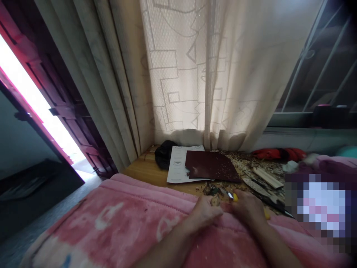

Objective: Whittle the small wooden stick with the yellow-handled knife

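Observation:
My right hand (247,208) is closed around a yellow-handled utility knife (235,197), whose short steel blade points left towards my left hand (205,213). My left hand holds a small pale wooden piece (214,201), partly hidden by my fingers. Both hands rest on the edge of a pink blanket (111,219). Just beyond them, wood shavings (242,163) cover a wooden tabletop (145,173). A dark red sheet of sandpaper (212,165) lies on a white printed paper (178,163).
Pale wooden strips (267,177) and a black-handled tool (279,206) lie among the shavings. A black bag (164,153) and red cloth (279,153) sit against a sheer curtain (206,74). A pixelated patch hides the lower right.

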A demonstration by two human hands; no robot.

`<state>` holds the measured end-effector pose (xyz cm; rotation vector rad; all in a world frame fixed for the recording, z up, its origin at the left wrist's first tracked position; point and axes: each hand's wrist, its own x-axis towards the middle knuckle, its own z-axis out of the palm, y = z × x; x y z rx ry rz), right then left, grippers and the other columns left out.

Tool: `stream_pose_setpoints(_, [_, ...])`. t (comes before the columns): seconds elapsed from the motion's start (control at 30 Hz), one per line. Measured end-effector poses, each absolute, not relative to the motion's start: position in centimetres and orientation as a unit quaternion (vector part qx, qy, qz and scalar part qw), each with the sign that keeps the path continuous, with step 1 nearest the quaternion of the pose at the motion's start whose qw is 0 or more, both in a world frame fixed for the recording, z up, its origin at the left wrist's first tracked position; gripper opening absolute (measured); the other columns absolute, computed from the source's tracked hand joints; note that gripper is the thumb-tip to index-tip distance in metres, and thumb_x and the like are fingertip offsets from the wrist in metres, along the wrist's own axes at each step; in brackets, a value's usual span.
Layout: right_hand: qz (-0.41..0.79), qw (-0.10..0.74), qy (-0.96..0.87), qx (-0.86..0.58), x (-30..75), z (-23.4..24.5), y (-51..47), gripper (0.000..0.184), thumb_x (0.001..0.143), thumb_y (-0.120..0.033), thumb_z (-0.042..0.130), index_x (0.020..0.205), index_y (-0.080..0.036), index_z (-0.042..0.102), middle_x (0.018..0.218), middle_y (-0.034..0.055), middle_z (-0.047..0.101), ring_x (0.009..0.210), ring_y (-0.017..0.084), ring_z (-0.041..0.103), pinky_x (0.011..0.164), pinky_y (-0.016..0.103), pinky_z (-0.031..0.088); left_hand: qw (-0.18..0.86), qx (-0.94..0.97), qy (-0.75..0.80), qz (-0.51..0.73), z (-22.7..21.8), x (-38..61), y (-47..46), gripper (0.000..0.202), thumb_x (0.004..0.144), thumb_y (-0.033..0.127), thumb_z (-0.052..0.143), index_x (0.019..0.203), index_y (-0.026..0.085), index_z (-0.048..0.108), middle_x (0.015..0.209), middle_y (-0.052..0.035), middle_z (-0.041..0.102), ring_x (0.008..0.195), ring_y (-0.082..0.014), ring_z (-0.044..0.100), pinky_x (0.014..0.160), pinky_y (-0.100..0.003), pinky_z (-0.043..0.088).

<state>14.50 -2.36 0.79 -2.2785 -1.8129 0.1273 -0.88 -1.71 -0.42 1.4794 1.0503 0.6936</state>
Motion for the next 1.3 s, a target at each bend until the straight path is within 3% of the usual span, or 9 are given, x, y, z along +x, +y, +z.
stream_pose_setpoints(0.23, [0.015, 0.13, -0.67, -0.731, 14.0, 0.8, -3.2, 0.017, 0.069, -0.03, 0.042, 0.063, -0.02, 0.054, 0.065, 0.0039, 0.06, 0.064, 0.016, 0.053, 0.054, 0.024, 0.026, 0.524, 0.646, 0.479, 0.282, -2.0, -1.2, -1.2, 0.018, 0.056, 0.023, 0.053, 0.051, 0.016, 0.037, 0.049, 0.006, 0.028, 0.045, -0.0044, 0.022, 0.04, -0.02, 0.016])
stream_pose_setpoints(0.47, [-0.006, 0.149, -0.712, -0.686, 12.9, 0.6, -3.7, 0.012, 0.065, -0.026, 0.045, 0.062, -0.019, 0.053, 0.062, 0.0027, 0.059, 0.058, 0.014, 0.051, 0.052, 0.023, 0.022, 0.507, 0.657, 0.481, 0.284, -3.0, -1.1, -1.0, 0.022, 0.055, 0.035, 0.057, 0.061, 0.014, 0.053, 0.051, 0.0053, 0.04, 0.047, -0.0049, 0.03, 0.042, -0.018, 0.021])
stream_pose_setpoints(0.8, [-0.008, 0.144, -0.714, -0.685, 13.0, 0.6, -3.8, 0.01, 0.064, -0.025, 0.046, 0.062, -0.018, 0.053, 0.062, 0.0031, 0.06, 0.058, 0.014, 0.051, 0.052, 0.024, 0.02, 0.459, 0.679, 0.509, 0.264, -3.5, -1.4, -0.8, 0.025, 0.054, 0.037, 0.057, 0.065, 0.015, 0.059, 0.057, 0.0034, 0.051, 0.051, -0.0083, 0.04, 0.043, -0.018, 0.023])
stream_pose_setpoints(1.3, [-0.003, 0.133, -0.717, -0.685, 13.1, 1.0, -3.8, 0.011, 0.065, -0.024, 0.044, 0.062, -0.019, 0.054, 0.063, 0.0024, 0.061, 0.059, 0.013, 0.052, 0.052, 0.023, 0.021, 0.445, 0.683, 0.521, 0.254, -2.8, -1.4, -1.0, 0.025, 0.055, 0.037, 0.056, 0.066, 0.015, 0.06, 0.055, 0.0038, 0.051, 0.049, -0.0077, 0.04, 0.042, -0.017, 0.024])
